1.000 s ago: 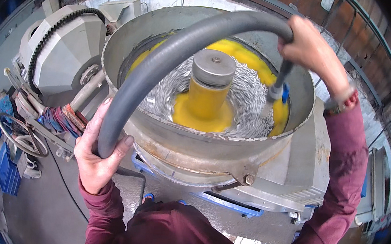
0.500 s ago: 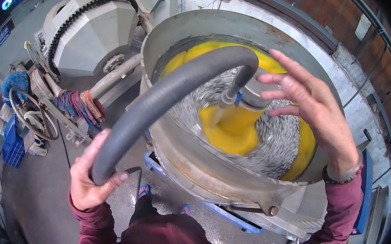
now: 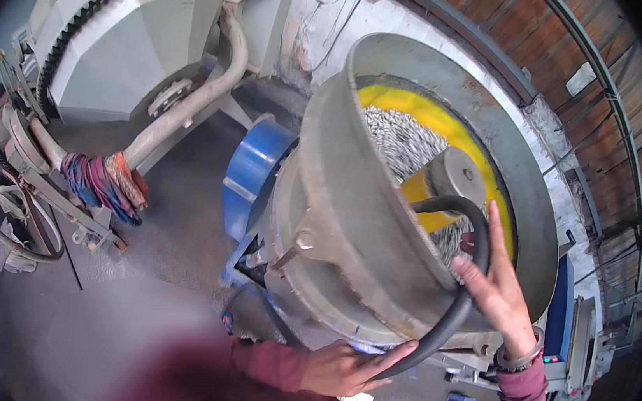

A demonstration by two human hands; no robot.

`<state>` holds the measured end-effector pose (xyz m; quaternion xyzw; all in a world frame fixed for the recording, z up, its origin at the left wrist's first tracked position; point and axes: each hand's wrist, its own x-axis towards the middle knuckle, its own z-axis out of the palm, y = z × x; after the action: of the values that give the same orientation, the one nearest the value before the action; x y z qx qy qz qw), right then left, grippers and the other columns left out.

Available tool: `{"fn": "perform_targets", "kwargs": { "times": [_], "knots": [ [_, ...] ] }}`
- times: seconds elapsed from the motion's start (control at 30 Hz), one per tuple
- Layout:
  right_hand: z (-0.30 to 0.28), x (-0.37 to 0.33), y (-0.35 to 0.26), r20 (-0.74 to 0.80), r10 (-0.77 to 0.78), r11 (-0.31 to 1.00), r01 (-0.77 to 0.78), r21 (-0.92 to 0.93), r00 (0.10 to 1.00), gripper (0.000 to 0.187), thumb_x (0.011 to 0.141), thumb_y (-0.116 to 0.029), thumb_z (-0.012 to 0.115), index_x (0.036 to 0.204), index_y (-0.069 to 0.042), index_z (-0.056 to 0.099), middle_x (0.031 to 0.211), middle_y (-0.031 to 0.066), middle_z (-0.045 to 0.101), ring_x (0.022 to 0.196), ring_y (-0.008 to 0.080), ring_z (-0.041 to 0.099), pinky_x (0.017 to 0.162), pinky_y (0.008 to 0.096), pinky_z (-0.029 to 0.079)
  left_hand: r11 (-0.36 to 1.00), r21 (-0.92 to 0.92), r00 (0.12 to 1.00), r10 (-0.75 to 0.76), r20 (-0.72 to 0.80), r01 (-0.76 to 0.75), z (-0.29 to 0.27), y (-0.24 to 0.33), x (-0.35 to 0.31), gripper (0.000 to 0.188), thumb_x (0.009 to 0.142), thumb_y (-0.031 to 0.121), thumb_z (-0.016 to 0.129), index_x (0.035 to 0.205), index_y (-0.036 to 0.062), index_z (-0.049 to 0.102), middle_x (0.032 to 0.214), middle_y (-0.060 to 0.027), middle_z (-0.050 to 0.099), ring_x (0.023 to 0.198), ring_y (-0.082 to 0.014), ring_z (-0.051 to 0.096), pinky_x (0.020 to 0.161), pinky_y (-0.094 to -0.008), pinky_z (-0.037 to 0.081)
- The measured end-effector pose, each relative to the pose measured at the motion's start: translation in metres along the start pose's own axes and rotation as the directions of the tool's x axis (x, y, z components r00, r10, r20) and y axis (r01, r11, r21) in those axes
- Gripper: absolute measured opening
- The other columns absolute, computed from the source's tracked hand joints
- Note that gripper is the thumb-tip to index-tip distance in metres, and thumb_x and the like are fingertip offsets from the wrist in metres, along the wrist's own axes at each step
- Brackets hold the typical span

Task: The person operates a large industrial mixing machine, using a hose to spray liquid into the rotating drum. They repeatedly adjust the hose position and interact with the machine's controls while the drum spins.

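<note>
A thick dark grey rubber hose (image 3: 441,336) arches over the near rim of a large round metal tub (image 3: 383,207). My left hand (image 3: 342,369) grips its lower stretch, outside the tub, with the fingers reaching across it. Higher up, at the rim, my right hand (image 3: 500,294) has its thumb across the hose and its index finger stretched upward beside it. Inside the tub lie many small grey pieces (image 3: 401,142), blurred in places, with a yellow lining (image 3: 417,101) around them. A grey-capped yellow centre post (image 3: 456,176) rises among them. The hose's far end is hidden behind the post and rim.
A faceted pale drum (image 3: 141,48) with a toothed ring stands left, its curved pipe frame (image 3: 182,111) wrapped in patterned cloth (image 3: 108,182). A blue cover (image 3: 255,174) sits beside the tub. A handwheel (image 3: 15,207) is far left. A blurred grey shape (image 3: 134,337) hides the lower left.
The view has shifted. My left hand has carried the lower hose rightward. My right hand, open above the tub before, has come down onto the hose at the rim. The hose's bend sits lower.
</note>
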<state>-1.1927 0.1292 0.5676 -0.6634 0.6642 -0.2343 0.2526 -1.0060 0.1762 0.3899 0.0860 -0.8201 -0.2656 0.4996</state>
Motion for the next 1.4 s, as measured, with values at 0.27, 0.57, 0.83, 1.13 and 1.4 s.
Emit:
{"fn": "perform_targets", "kwargs": {
  "times": [0.27, 0.57, 0.83, 1.13, 1.4],
  "knots": [
    [0.028, 0.008, -0.004, -0.355, -0.012, 0.999, -0.003, -0.041, 0.935, 0.055, 0.087, -0.019, 0.053, 0.139, -0.002, 0.043, 0.144, 0.0121, 0.041, 0.134, 0.0250, 0.037, 0.112, 0.0361, 0.024, 0.942, -0.289, 0.974, -0.114, 0.198, 0.169, -0.025, -0.039, -0.050, 0.068, 0.090, 0.037, 0.061, 0.150, 0.0230, 0.033, 0.111, -0.0158, 0.052, 0.102, -0.0287, 0.053, 0.079, -0.0412, 0.051],
    [0.039, 0.027, -0.013, -0.453, 0.067, 0.989, -0.121, -0.090, 0.889, 0.055, 0.090, -0.029, 0.046, 0.134, 0.004, 0.046, 0.141, 0.0156, 0.041, 0.134, 0.0295, 0.038, 0.113, 0.0429, 0.025, -0.107, -0.978, -0.162, -0.984, 0.078, 0.180, -0.105, -0.237, -0.286, 0.035, 0.097, 0.008, 0.046, 0.128, -0.0082, 0.047, 0.106, -0.0175, 0.064, 0.097, -0.0262, 0.066, 0.088, -0.0362, 0.055],
    [0.020, 0.053, 0.007, -0.467, 0.051, 0.895, -0.248, -0.371, 0.883, 0.059, 0.088, -0.032, 0.046, 0.136, 0.003, 0.045, 0.142, 0.0156, 0.041, 0.134, 0.0300, 0.037, 0.113, 0.0440, 0.024, -0.250, -0.968, -0.579, -0.789, 0.204, 0.001, 0.001, -0.433, -0.447, 0.048, 0.100, 0.026, 0.045, 0.134, -0.0075, 0.037, 0.107, -0.0248, 0.054, 0.097, -0.0365, 0.059, 0.079, -0.0472, 0.059],
    [0.014, 0.058, 0.015, -0.490, 0.048, 0.843, -0.298, -0.447, 0.870, 0.065, 0.085, -0.036, 0.047, 0.138, 0.002, 0.043, 0.143, 0.0157, 0.041, 0.134, 0.0306, 0.036, 0.113, 0.0453, 0.024, -0.391, -0.918, -0.605, -0.748, 0.273, 0.069, 0.055, -0.550, -0.472, 0.047, 0.099, 0.042, 0.040, 0.121, 0.0024, 0.050, 0.106, -0.0247, 0.060, 0.087, -0.0439, 0.064, 0.074, -0.0610, 0.053],
    [-0.002, 0.019, 0.007, -0.496, -0.001, 0.837, -0.271, -0.475, 0.868, 0.070, 0.083, -0.039, 0.047, 0.139, 0.002, 0.042, 0.144, 0.0157, 0.040, 0.134, 0.0311, 0.036, 0.114, 0.0464, 0.023, -0.389, -0.653, -0.446, -0.891, 0.086, 0.650, 0.003, -0.529, -0.371, 0.066, 0.098, 0.059, 0.030, 0.117, 0.0070, 0.065, 0.096, -0.0149, 0.070, 0.098, -0.0285, 0.065, 0.090, -0.0447, 0.046]
  ]
}}
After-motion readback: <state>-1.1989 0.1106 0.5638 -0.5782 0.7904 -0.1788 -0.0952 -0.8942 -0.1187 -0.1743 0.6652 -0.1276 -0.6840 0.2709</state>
